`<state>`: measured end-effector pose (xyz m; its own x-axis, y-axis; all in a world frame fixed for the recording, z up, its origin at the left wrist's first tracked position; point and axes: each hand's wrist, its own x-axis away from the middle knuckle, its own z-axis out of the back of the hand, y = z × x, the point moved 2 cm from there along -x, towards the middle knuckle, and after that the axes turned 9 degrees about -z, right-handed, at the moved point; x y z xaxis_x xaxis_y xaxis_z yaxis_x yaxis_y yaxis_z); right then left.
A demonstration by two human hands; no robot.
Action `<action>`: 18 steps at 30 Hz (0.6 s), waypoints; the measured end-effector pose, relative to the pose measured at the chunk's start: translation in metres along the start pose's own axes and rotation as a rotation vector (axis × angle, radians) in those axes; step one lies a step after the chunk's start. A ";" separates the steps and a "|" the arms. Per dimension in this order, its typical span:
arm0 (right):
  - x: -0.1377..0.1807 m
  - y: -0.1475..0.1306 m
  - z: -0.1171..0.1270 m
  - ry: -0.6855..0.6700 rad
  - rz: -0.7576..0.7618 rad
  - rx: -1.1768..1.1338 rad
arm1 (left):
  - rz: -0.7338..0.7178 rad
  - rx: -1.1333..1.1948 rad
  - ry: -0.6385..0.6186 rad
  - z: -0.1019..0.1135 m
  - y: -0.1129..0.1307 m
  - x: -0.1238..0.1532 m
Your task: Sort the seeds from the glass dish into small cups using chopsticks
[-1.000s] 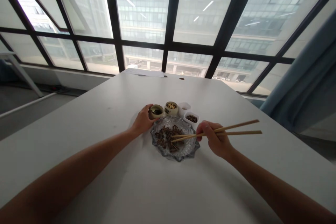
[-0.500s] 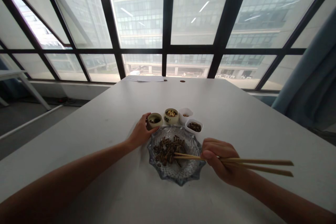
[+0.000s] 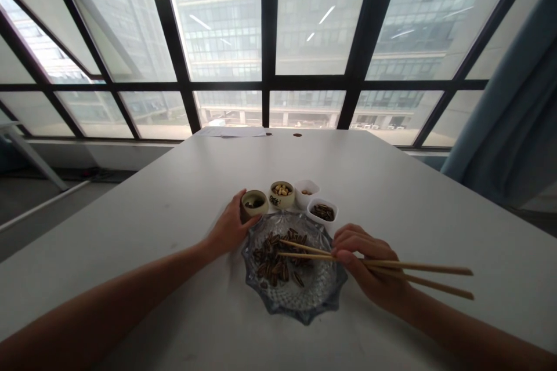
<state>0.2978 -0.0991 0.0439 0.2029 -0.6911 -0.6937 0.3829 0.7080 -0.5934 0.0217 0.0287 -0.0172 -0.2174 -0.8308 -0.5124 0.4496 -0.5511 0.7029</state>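
Desk (image 3: pixel 383 185): broad white stage, and everything in play rested on it.
Glass bowl (image 3: pixel 311 294): front and centre, dark striped seeds (image 3: pixel 274 270) heaped to its left, one stray lying off the pile.
Right hand (image 3: pixel 368 252): fingers gripped the chopsticks (image 3: pixel 426 268), reaching in across the bowl's right rim!
Left hand (image 3: pixel 228 228): fingers wrapped the round cup (image 3: pixel 254 196), thumb by the bowl's edge; a careless nudge there could have tipped the cup.
Seeds: slim and probably slick, liable to squirt free had the sticks pinched off-centre or crossed.
Tips (image 3: pixel 282 254): oh, a change! Nearly together half a second earlier, they now stood apart over the heap, farther left in the bowl.
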 end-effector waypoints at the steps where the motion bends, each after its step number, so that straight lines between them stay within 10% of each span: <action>1: 0.000 -0.001 -0.001 -0.010 0.022 0.005 | -0.008 -0.004 0.004 0.000 0.000 0.000; 18: 0.006 -0.007 -0.010 -0.081 0.138 0.046 | -0.047 -0.050 -0.002 0.000 0.000 0.000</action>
<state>0.2868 -0.1068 0.0401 0.3279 -0.5987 -0.7307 0.3870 0.7908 -0.4743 0.0218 0.0285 -0.0174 -0.2410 -0.8041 -0.5435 0.4815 -0.5853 0.6524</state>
